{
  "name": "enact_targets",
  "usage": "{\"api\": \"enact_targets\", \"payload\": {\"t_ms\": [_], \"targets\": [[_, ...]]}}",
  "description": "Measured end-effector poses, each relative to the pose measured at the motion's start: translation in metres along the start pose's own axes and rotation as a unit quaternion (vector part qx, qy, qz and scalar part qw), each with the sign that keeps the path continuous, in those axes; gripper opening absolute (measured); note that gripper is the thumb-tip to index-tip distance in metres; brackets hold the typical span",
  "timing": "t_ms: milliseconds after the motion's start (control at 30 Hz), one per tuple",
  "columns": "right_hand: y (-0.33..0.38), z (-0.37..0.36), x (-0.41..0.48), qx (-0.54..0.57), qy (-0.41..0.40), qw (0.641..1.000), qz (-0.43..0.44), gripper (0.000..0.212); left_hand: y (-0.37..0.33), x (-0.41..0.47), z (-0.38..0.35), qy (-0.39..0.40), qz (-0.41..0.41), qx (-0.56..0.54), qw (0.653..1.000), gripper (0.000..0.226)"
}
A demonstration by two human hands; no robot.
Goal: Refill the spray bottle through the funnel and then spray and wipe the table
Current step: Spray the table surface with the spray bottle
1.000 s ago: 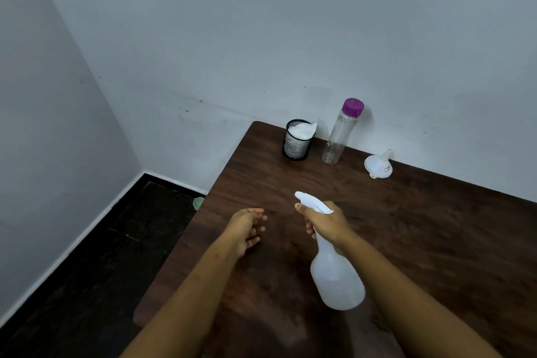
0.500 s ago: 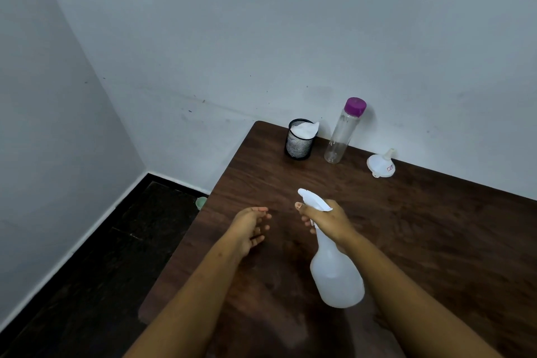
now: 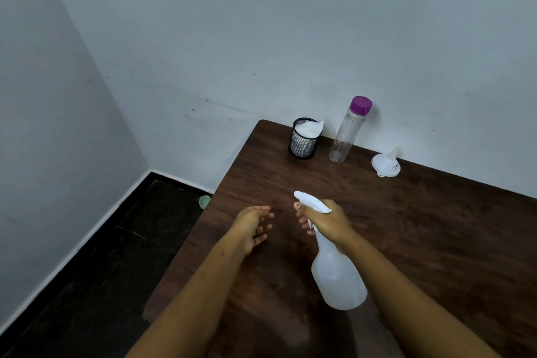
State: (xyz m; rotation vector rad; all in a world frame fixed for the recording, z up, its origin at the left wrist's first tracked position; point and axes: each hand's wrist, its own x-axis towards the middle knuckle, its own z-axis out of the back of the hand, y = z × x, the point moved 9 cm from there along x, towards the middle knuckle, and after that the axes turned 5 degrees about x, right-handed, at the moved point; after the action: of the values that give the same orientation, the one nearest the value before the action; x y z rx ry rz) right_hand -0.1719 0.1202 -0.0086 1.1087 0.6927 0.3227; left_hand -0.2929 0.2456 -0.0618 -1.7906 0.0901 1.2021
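Note:
My right hand (image 3: 325,221) grips the neck and trigger of a white translucent spray bottle (image 3: 338,279), held above the dark wooden table (image 3: 421,227) with its nozzle pointing left and away. My left hand (image 3: 251,227) hovers just left of the nozzle, fingers loosely curled, holding nothing. At the back of the table a clear bottle with a purple cap (image 3: 347,132) stands upright by the wall. A white funnel (image 3: 386,166) lies to its right. A black mesh cup (image 3: 303,139) holds a white cloth.
The table's left edge runs diagonally from the far corner toward me, with a dark floor (image 3: 101,256) below it. A small green object (image 3: 205,200) lies on the floor by the table edge. Grey walls close in behind and on the left.
Both hands and the spray bottle have held nearly the same pose. The view shifted slightly.

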Motion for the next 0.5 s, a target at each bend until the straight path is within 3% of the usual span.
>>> {"api": "enact_targets", "payload": {"t_ms": [167,367,500], "targets": [[0.0013,0.0078,0.0037,-0.017,-0.05,0.999,-0.003,0.032,-0.0007,0.0,0.0032,-0.006,0.0,-0.003,1.0,0.016],[0.0052,-0.0006,0.0052,0.019,0.03,0.999,0.013,0.024,-0.0037,0.0,0.0015,-0.004,-0.006,-0.005,1.0,0.018],[0.0072,0.0031,0.0073,-0.007,-0.014,0.999,0.028,0.027,-0.0061,-0.0003,0.0007,-0.005,-0.009,-0.004,1.0,0.017]]}}
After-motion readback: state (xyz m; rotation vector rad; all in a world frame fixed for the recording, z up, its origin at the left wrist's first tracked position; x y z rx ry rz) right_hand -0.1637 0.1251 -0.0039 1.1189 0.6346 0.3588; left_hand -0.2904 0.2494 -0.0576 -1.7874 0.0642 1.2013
